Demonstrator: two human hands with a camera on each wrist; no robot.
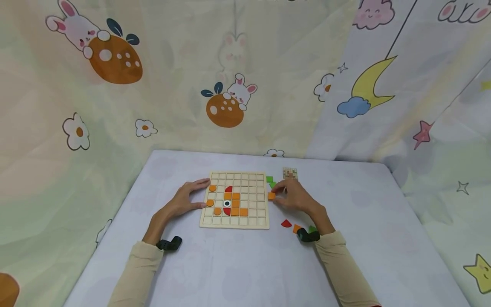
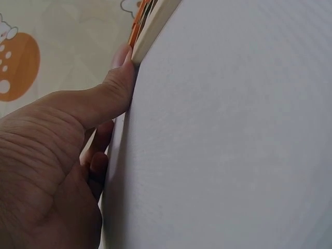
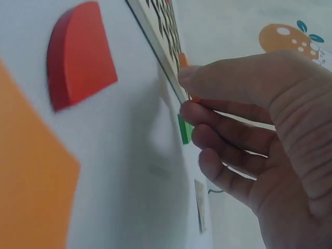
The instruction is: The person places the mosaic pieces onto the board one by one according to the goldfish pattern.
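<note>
A pale wooden grid board (image 1: 253, 217) lies on the table, with orange squares (image 1: 235, 196), red quarter-rounds (image 1: 228, 189), orange discs (image 1: 212, 188) and an eye piece (image 1: 227, 204) on it. My left hand (image 1: 182, 198) rests at the board's left edge, thumb and fingers spread apart along it. In the left wrist view its thumb (image 2: 120, 83) meets the board's side. Just beyond the right edge, my right hand (image 1: 293, 195) pinches an orange square block (image 1: 271, 196) between thumb and fingers. The right wrist view shows that block (image 3: 183, 60) mostly hidden by the thumb.
Green pieces (image 1: 270, 179) lie against the board's upper right side, and a small patterned card (image 1: 290, 172) lies behind the right hand. Nearer me are a red quarter-round (image 1: 286, 223), an orange piece (image 1: 297, 229) and a green piece (image 1: 312, 229) beside the right wrist. A printed curtain (image 1: 172, 85) hangs behind the table.
</note>
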